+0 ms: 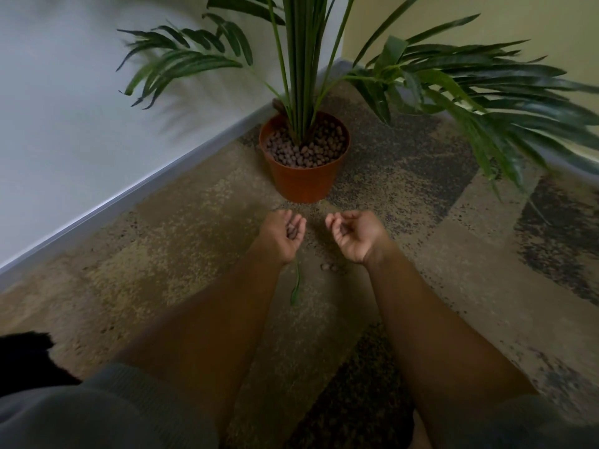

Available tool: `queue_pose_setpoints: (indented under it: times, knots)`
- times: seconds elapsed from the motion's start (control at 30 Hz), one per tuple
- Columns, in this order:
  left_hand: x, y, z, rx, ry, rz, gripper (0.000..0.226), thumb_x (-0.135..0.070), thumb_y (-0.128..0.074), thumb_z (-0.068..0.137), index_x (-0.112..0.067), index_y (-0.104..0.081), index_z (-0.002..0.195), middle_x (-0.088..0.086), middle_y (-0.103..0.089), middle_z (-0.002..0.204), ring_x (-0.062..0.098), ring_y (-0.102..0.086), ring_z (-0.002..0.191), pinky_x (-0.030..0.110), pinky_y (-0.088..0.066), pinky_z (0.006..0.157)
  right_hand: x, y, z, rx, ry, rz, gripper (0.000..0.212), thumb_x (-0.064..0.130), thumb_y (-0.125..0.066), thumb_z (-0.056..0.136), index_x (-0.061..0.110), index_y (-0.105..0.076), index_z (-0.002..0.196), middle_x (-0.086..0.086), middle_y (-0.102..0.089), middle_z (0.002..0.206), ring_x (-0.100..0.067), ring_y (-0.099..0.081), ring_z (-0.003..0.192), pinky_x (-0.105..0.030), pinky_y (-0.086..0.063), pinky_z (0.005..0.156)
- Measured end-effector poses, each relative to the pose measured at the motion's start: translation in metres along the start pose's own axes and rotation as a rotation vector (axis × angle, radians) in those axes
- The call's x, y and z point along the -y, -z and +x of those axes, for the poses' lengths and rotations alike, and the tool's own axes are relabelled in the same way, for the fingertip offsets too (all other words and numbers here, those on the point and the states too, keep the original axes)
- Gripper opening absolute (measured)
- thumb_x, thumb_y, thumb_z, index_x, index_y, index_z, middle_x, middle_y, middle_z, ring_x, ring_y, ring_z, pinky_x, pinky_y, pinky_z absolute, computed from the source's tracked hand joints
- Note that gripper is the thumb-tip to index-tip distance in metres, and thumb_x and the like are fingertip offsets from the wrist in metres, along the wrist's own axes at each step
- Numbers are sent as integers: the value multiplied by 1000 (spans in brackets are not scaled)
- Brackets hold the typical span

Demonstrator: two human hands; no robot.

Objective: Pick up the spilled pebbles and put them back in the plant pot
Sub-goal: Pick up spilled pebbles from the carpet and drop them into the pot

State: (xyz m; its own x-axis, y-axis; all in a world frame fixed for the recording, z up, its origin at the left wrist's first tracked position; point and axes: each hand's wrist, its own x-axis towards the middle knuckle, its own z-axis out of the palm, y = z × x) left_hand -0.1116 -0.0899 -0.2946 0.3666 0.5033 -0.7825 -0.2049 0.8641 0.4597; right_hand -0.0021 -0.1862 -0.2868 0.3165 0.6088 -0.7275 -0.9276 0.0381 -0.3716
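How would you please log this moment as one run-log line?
left hand: cups pebbles | right hand: cups pebbles | pot: ahead, upright | floor pebbles: a few left

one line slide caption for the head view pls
Both hands, left and right, cup gathered pebbles before the orange plant pot; a few pebbles remain on the carpet.

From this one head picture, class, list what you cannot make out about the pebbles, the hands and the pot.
- How many pebbles the left hand and right hand hold: curled fingers hide most.
- Spilled pebbles on the carpet: small, and lost against the speckled pattern.
- The pot's far side: hidden by its own body and the plant stems.
- The leaf tips: cut off at the top and right edges.
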Motion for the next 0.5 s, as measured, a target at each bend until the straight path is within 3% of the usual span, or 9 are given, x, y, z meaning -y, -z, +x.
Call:
queue_pose_setpoints:
  times: [0.1, 0.17, 0.27, 0.37, 0.43, 0.5]
  knots:
    - [-13, -5, -7, -28, -45, -132, 35, -24, -35, 103, -7, -58, 125, 8, -61, 84, 15, -60, 75, 24, -52, 77, 9, -19, -2, 15, 43, 91, 18, 3, -35, 98, -3, -52, 95, -17, -52, 91, -22, -60, 75, -15, -55, 53]
    - [-23, -13, -13, -12, -89, -192, 37, -23, -31, 103, -9, -56, 126, 8, -63, 94, 15, -62, 77, 24, -53, 68, 15, -35, -7, 42, 65, 67, 20, 5, -35, 98, -3, -53, 100, -19, -56, 97, -29, -63, 85, -26, -60, 67]
    - [-42, -30, -25, 41, -158, -289, 37, -24, -32, 103, -8, -56, 127, 7, -65, 114, 15, -64, 82, 22, -54, 66, 26, -60, -21, 115, 113, 22, 23, 9, -34, 99, -2, -55, 101, -21, -62, 107, -33, -62, 107, -40, -55, 93]
    - [-59, -48, -40, 118, -217, -343, 38, -23, -33, 103, -7, -54, 129, 9, -62, 122, 16, -65, 98, 22, -55, 65, 36, -84, -31, 166, 181, 23, 27, 9, -33, 99, -5, -54, 109, -25, -59, 117, -35, -59, 114, -43, -51, 99]
    - [-67, -58, -46, 157, -242, -331, 39, -22, -30, 104, -5, -52, 131, 13, -63, 119, 19, -63, 107, 24, -55, 74, 42, -98, -32, 163, 223, 40, 33, 10, -32, 101, -8, -51, 121, -27, -54, 125, -36, -55, 119, -44, -49, 103]
    - [-76, -67, -47, 199, -254, -303, 42, -23, -26, 104, 0, -49, 130, 15, -60, 96, 20, -62, 94, 29, -51, 91, 45, -111, -30, 151, 251, 60, 39, 10, -31, 102, -7, -41, 136, -25, -46, 135, -35, -49, 126, -46, -43, 108]
